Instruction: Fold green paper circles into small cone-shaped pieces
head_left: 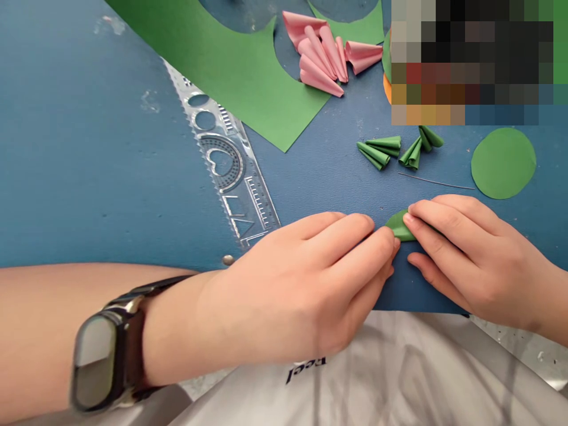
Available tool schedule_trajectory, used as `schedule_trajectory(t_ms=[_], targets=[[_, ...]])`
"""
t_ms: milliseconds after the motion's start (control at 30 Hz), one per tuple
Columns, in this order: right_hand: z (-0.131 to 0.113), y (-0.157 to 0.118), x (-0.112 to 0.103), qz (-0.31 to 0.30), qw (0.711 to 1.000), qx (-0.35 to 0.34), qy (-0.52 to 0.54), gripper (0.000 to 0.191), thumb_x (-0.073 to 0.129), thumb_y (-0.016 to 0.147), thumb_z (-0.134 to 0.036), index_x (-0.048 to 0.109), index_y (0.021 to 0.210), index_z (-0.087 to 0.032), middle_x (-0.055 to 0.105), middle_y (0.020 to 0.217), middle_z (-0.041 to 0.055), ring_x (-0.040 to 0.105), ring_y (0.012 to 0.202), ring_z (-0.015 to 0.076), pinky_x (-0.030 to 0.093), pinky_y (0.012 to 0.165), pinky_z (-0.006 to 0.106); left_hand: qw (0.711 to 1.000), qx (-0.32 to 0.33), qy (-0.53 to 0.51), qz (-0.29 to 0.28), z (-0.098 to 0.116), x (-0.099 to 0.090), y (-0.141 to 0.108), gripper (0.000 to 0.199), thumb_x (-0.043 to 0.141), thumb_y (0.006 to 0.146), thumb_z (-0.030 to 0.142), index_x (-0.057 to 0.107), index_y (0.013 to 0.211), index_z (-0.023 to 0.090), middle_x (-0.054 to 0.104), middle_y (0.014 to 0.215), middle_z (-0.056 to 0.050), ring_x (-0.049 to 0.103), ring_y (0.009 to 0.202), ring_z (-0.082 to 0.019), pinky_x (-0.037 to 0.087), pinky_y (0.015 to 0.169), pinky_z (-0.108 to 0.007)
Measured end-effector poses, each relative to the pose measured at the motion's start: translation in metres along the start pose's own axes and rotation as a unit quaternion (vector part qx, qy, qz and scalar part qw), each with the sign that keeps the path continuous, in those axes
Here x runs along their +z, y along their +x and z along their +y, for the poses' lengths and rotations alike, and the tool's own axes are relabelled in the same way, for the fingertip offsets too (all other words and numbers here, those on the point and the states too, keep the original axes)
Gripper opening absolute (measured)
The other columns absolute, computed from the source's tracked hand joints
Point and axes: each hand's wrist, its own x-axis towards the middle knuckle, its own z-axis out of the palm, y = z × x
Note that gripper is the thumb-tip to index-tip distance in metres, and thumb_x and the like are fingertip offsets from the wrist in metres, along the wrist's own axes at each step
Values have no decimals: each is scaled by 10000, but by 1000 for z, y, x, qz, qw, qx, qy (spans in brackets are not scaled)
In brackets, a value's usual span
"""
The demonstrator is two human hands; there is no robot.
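Observation:
Near the table's front edge, a small folded piece of green paper [400, 226] lies between my two hands. The fingers of my left hand [328, 272] are closed on its left end. From the other side, my right hand [470, 254] presses its fingertips onto the right end, the thumb held a little apart below. Most of the piece is covered by fingers. Just beyond are several small rolled green paper cones [379, 151], a thin needle-like wire [437, 180] and a flat green paper circle [503, 163].
Several pink paper cones [322, 53] lie at the back, beside a large green sheet [231, 71] with round cut-outs. A clear stencil ruler [226, 165] sits partly under that sheet. The blue table [89, 148] ends in front of my lap. The upper right corner is blurred out.

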Motion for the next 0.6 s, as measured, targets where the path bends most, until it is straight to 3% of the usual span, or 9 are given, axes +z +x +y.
schedule_trajectory(t_ms=[267, 433, 600], targets=[[0, -1, 0, -3, 1000, -6, 2, 270, 682, 981, -119, 728, 1187, 49, 745, 1215, 262, 735, 1021, 353, 705, 785, 511, 999, 13, 44, 4, -1, 4, -5, 171, 651, 1023, 120, 710, 1158, 32, 763, 902, -79, 704, 782, -226, 575, 637, -363], [0, -1, 0, 3, 1000, -6, -5, 284, 662, 1002, -143, 724, 1210, 40, 751, 1205, 239, 731, 1035, 344, 708, 832, 510, 999, -1, 54, 2, 0, 8, -2, 192, 626, 1053, 196, 715, 1112, 36, 739, 872, -91, 634, 709, -233, 557, 613, -388], [1, -1, 1, 0, 1000, -1, -8, 229, 654, 1007, -155, 744, 1167, -18, 744, 1217, 213, 735, 1018, 327, 706, 852, 505, 998, -17, 64, 2, 6, 10, -2, 83, 660, 1033, 147, 713, 1018, 85, 754, 942, -69, 668, 802, -226, 569, 715, -384]])
